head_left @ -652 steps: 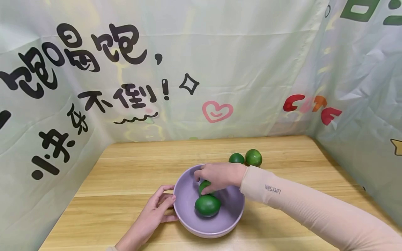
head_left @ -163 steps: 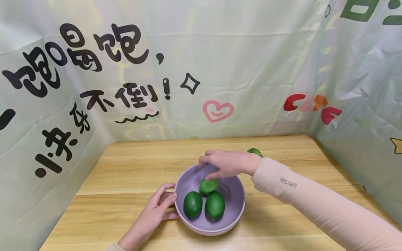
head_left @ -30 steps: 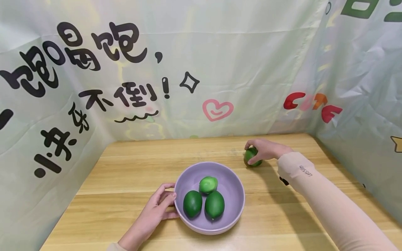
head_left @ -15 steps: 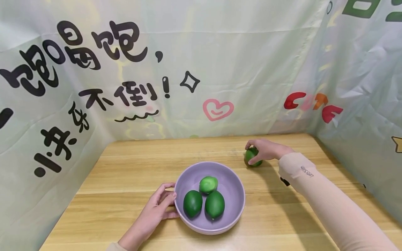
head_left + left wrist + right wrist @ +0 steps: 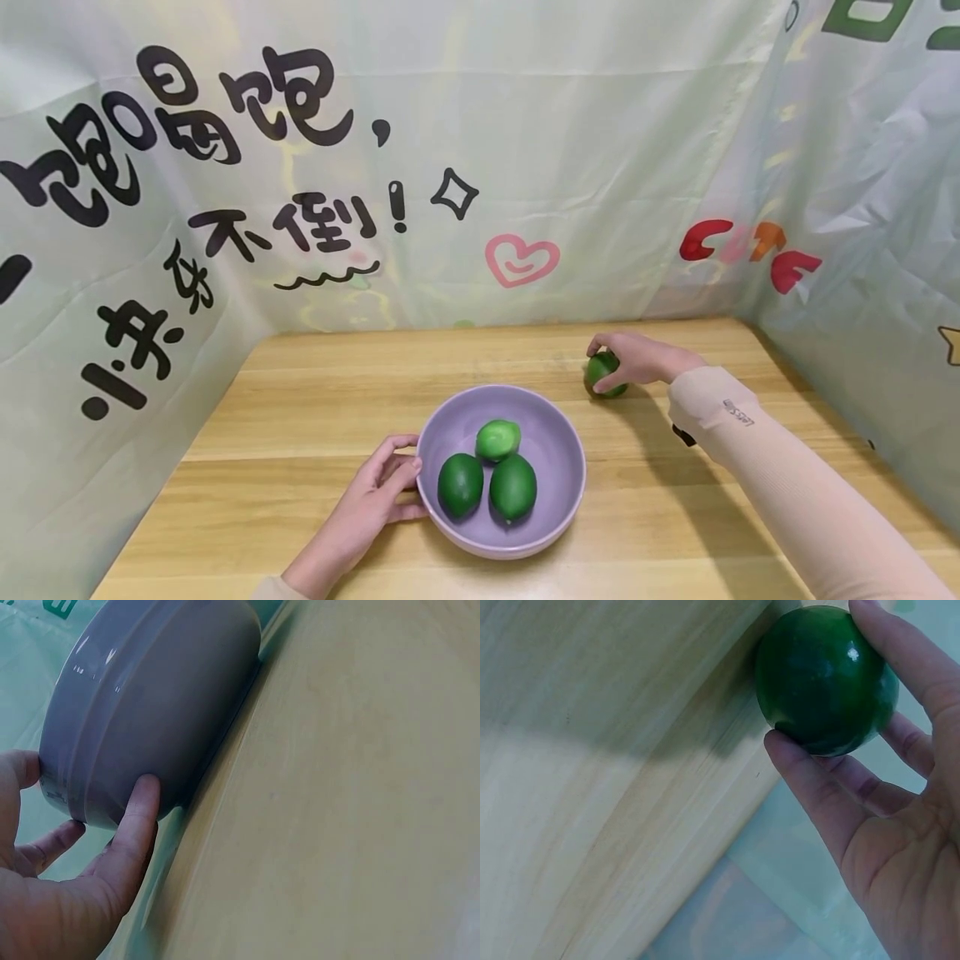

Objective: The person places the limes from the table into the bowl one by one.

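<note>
A purple bowl [image 5: 560,500] stands on the wooden table, holding a brighter green lime [image 5: 498,440] at the back and two dark green limes, a left lime [image 5: 461,485] and a right lime [image 5: 513,487], in front. My left hand [image 5: 371,487] rests its spread fingertips against the bowl's left outer wall. In the left wrist view, one finger [image 5: 135,821] presses the side below the rim. Behind and right of the bowl, my right hand [image 5: 637,358] has thumb and fingers around another lime [image 5: 825,679], which appears to be at table level.
Pale printed curtains [image 5: 585,167] enclose the wooden table [image 5: 337,383] at the back and both sides. A dark object [image 5: 683,435] shows beneath the right sleeve.
Since the oldest frame, another lime has come into the bowl and one has left the table. The right hand has moved from the bowl to the remaining lime; the last second shows little motion.
</note>
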Tool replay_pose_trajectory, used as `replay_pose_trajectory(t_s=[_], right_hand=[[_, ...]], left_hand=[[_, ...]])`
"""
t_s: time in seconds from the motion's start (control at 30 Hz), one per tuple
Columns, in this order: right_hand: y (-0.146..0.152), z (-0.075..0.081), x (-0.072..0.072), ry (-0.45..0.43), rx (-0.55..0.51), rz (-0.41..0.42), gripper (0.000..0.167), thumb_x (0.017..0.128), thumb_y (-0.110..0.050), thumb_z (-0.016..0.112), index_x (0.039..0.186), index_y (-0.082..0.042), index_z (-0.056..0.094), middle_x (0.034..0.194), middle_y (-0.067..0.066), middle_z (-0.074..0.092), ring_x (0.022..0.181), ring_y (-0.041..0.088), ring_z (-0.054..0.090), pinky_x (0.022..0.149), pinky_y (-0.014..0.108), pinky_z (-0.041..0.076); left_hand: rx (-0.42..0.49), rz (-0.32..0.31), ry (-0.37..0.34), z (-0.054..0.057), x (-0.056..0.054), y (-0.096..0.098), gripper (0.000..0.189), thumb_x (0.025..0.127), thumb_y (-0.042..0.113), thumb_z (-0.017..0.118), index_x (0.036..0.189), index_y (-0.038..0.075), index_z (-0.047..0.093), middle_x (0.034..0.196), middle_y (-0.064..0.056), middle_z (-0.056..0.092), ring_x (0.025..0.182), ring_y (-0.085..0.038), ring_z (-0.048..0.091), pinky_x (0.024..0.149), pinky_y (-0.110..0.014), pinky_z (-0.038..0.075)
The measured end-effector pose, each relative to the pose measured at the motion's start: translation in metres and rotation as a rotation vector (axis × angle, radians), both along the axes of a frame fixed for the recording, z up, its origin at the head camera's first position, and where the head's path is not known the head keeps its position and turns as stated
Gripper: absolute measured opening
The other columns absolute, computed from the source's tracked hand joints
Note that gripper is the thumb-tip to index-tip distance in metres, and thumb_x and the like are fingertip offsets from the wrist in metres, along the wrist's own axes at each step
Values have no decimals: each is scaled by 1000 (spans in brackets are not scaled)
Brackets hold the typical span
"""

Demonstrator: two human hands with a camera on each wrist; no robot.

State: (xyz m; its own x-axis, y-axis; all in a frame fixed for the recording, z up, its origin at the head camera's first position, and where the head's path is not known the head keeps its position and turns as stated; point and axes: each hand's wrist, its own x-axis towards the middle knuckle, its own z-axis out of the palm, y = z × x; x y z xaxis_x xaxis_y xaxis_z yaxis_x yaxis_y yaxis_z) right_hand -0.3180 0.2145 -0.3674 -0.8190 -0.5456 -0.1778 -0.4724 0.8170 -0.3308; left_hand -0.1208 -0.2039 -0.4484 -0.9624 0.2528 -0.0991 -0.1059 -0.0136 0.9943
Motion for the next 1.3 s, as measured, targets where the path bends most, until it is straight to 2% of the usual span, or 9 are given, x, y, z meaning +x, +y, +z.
replay_pose_trajectory(t_s=[0.2,0.5,0.93,1.3], right_hand=[[1,2,2,5,3,7,61,90,-29,89,134,4,61,121,18,70,106,29,63,91,41,57],[-6,8,6,-3,65,29,62,91,-32,89,136,1,62,129,17,68,118,33,63,103,52,56],[-18,18,18,58,70,63,56,89,-30,91,131,-5,63,118,11,65,108,27,60,96,45,56],[-35,36,35,77,56,97,55,88,-31,91,131,-9,64,120,13,62,106,26,60,95,44,58]], left_hand=[[3,3,9,1,1,1,48,111,27,60,154,9,45,139,-29,58,116,-29,67,95,-47,69],[-2,15,3,1,1,3,48,111,28,60,153,7,46,137,-28,58,114,-28,68,93,-45,69],[4,3,0,-2,2,1,51,112,31,59,155,8,44,140,-27,57,116,-28,68,94,-44,69],[7,14,-9,-2,2,1,51,111,31,60,154,8,44,140,-28,56,115,-28,69,94,-45,69]])
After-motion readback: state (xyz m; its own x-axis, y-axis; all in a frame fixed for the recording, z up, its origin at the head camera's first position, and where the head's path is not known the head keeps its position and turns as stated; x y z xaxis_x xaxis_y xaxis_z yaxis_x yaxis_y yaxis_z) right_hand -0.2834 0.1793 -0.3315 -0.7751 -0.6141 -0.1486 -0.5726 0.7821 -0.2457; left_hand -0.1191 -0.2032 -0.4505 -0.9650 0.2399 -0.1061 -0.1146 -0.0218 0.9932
